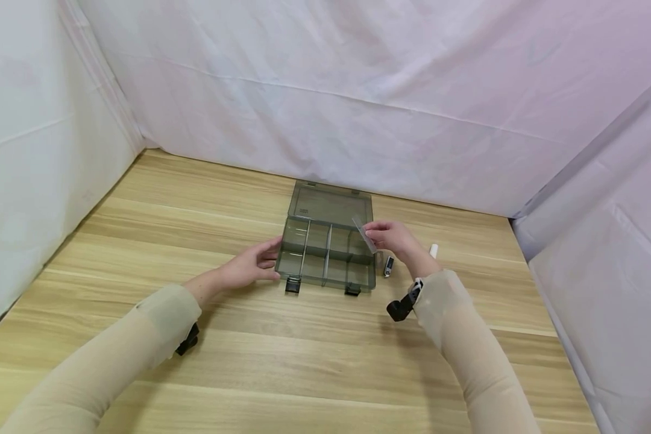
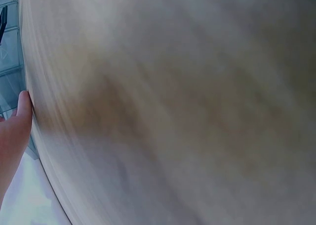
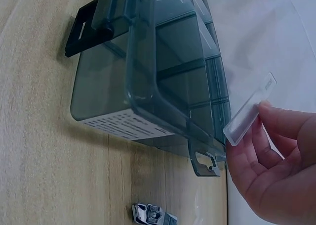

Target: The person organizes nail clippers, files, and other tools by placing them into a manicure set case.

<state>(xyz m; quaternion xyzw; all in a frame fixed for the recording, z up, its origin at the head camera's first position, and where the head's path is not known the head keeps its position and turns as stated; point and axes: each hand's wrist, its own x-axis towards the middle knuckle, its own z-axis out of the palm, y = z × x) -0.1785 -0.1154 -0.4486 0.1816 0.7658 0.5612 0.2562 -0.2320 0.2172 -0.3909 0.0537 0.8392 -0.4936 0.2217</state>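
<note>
A smoky grey plastic organiser box (image 1: 325,256) lies open on the wooden table, its lid (image 1: 331,205) folded back and dividers inside. My left hand (image 1: 252,265) rests with straight fingers against the box's left wall; only a fingertip (image 2: 23,102) and a blurred surface show in the left wrist view. My right hand (image 1: 393,236) hovers over the box's right compartments and pinches a clear plastic divider strip (image 1: 364,235). The right wrist view shows the strip (image 3: 248,110) held beside the box (image 3: 148,71), apart from it.
A small metal clip-like object (image 1: 389,266) and a white cylindrical piece (image 1: 433,250) lie on the table right of the box; the metal object (image 3: 153,216) also shows below the box. Two black latches (image 1: 292,284) hang at the box's front. White cloth walls surround the table (image 1: 304,355).
</note>
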